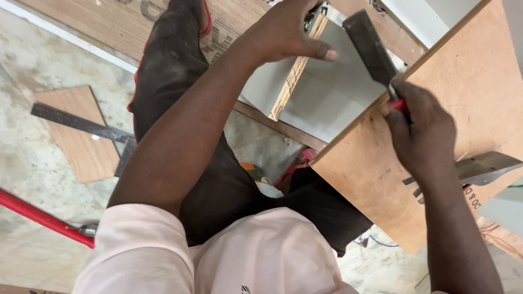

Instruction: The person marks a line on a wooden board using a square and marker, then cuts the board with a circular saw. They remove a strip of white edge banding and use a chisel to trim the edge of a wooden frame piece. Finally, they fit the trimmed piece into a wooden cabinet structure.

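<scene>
My left hand [286, 32] rests on a grey-faced plywood piece [291, 76], fingers curled over its raw edge near the top of the view. My right hand [419, 128] grips a small red-handled tool [400, 104] and presses it against the edge of a large brown plywood board [463, 98]. A dark metal square blade [370, 46] lies along that edge, just above my right hand. My dark-trousered leg [174, 71] stretches away beneath my left arm.
A metal try square [81, 124] lies on a small plywood offcut [81, 136] at the left on the concrete floor. A red bar [38, 216] crosses the lower left. Another metal blade [485, 166] rests on the brown board at right.
</scene>
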